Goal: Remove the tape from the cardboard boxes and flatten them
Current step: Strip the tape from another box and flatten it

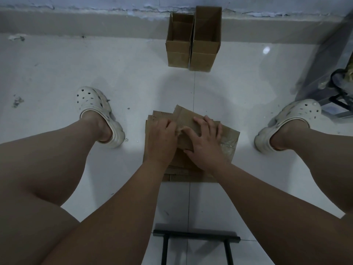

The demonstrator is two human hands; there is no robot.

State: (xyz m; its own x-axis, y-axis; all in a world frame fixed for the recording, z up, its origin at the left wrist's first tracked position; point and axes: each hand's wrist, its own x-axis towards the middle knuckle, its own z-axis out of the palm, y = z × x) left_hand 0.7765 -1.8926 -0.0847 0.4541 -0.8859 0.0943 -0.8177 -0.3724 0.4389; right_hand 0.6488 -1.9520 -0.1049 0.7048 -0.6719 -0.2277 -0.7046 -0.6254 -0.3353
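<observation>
A pile of flattened cardboard boxes [230, 139] lies on the white tiled floor between my feet. My right hand [207, 141] presses flat on the top piece with fingers spread. My left hand [160, 139] sits just left of it, its fingers curled and pinching a crumpled strip of tape [180, 130] at the cardboard's middle. Clear tape [228, 147] shines on the pile's right side. Two upright open cardboard boxes, a shorter one [177, 44] and a taller one [206, 41], stand side by side against the far wall step.
My feet in white clogs [99, 113] [290, 121] flank the pile. A black metal stool frame [196, 245] is below my arms. At the right edge stands a dark metal rack [332, 73] with a bag. A grey wall step [76, 23] runs across the back.
</observation>
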